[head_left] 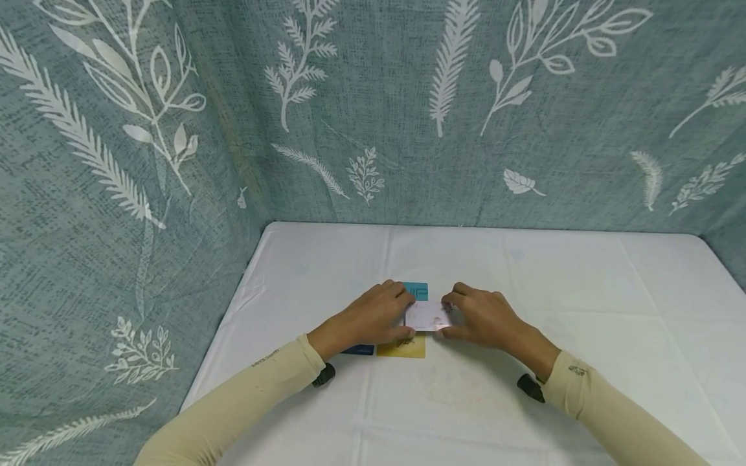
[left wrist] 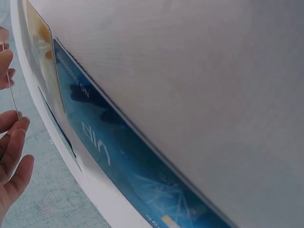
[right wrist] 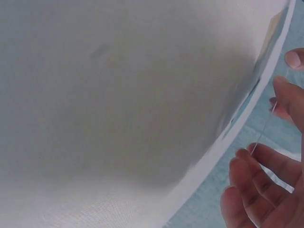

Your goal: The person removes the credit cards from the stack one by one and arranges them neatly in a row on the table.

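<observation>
Both hands hold a pale card with small floral marks (head_left: 428, 316) in the head view. My left hand (head_left: 381, 314) pinches its left edge between thumb and fingers, while my right hand (head_left: 482, 317) pinches the right edge. In both wrist views the card is edge-on, a thin line raised above the table. Behind it lies a teal card (head_left: 416, 290), partly covered by the left fingers. A yellow card (head_left: 402, 347) lies nearer, below the left thumb. Beside that, a dark blue card (head_left: 359, 350) is mostly hidden by the left hand; its lettered face fills much of the left wrist view.
The cards lie on a white cloth-covered table (head_left: 583, 291). A green-blue leaf-patterned curtain (head_left: 384, 97) hangs behind it and along the left. Black wrist devices (head_left: 530, 388) show beneath both forearms, which wear beige sleeves (head_left: 245, 401).
</observation>
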A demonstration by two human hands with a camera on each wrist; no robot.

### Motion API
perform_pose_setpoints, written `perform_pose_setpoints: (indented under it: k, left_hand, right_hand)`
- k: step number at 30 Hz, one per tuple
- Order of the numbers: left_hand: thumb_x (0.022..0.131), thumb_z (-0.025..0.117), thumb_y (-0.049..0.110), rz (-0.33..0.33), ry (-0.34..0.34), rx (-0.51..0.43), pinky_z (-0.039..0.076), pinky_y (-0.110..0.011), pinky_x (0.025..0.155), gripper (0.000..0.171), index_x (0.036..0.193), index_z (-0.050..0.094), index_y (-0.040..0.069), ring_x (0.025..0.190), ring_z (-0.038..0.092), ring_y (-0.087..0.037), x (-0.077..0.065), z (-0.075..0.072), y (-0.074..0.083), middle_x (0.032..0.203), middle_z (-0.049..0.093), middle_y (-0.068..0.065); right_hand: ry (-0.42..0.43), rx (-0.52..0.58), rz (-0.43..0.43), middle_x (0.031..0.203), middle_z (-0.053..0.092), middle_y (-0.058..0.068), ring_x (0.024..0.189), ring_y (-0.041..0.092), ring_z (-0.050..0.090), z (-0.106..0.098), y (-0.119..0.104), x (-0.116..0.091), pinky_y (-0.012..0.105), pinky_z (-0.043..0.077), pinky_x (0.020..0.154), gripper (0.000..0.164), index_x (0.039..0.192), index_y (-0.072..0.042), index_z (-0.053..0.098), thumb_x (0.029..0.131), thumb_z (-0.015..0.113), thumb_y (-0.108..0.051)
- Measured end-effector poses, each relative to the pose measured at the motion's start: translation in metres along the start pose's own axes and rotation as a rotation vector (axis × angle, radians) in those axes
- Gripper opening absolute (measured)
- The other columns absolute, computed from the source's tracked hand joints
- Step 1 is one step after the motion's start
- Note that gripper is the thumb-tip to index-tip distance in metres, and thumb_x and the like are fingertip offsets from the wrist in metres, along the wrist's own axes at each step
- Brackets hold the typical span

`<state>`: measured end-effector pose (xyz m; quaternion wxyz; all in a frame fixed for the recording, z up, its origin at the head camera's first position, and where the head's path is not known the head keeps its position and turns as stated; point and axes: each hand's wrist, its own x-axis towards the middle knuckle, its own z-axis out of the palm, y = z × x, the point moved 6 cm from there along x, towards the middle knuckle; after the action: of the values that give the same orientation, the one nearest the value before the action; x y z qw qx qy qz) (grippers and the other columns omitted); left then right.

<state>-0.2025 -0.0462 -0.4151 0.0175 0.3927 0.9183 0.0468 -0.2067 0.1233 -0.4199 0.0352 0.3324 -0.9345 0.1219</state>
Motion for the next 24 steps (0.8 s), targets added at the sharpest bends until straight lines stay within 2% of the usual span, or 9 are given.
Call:
perform_pose_setpoints:
  k: [9, 14, 24]
  left_hand:
    - [0.092, 0.07, 0.047, 0.028, 0.022, 0.012, 0.05, -0.032, 0.089, 0.056, 0.127, 0.065, 0.005, 0.102, 0.057, -0.018, -0.0001, -0.0008, 0.0027, 0.117, 0.064, -0.007]
    - [0.092, 0.07, 0.047, 0.028, 0.031, 0.011, 0.05, -0.032, 0.09, 0.055, 0.128, 0.064, 0.005, 0.102, 0.057, -0.018, 0.0003, -0.0005, 0.0027, 0.117, 0.064, -0.007]
    - [0.091, 0.073, 0.045, 0.04, 0.048, -0.006, 0.051, -0.033, 0.089, 0.054, 0.126, 0.065, 0.004, 0.101, 0.058, -0.018, -0.0017, -0.002, 0.0062, 0.114, 0.064, -0.007]
  right_hand:
    - [0.001, 0.011, 0.004, 0.102, 0.066, 0.001, 0.07, 0.007, 0.058, 0.0013, 0.0014, -0.0012, 0.024, 0.044, 0.051, 0.054, 0.112, -0.011, 0.073, 0.076, 0.085, -0.049]
    - [0.019, 0.027, 0.0, 0.101, 0.066, 0.001, 0.07, 0.007, 0.057, -0.0006, 0.0018, -0.001, 0.023, 0.044, 0.052, 0.052, 0.111, -0.01, 0.074, 0.075, 0.086, -0.047]
    - [0.005, 0.026, 0.011, 0.102, 0.067, 0.001, 0.071, 0.007, 0.059, 0.001, 0.0013, -0.0029, 0.023, 0.044, 0.051, 0.053, 0.111, -0.011, 0.074, 0.075, 0.085, -0.049]
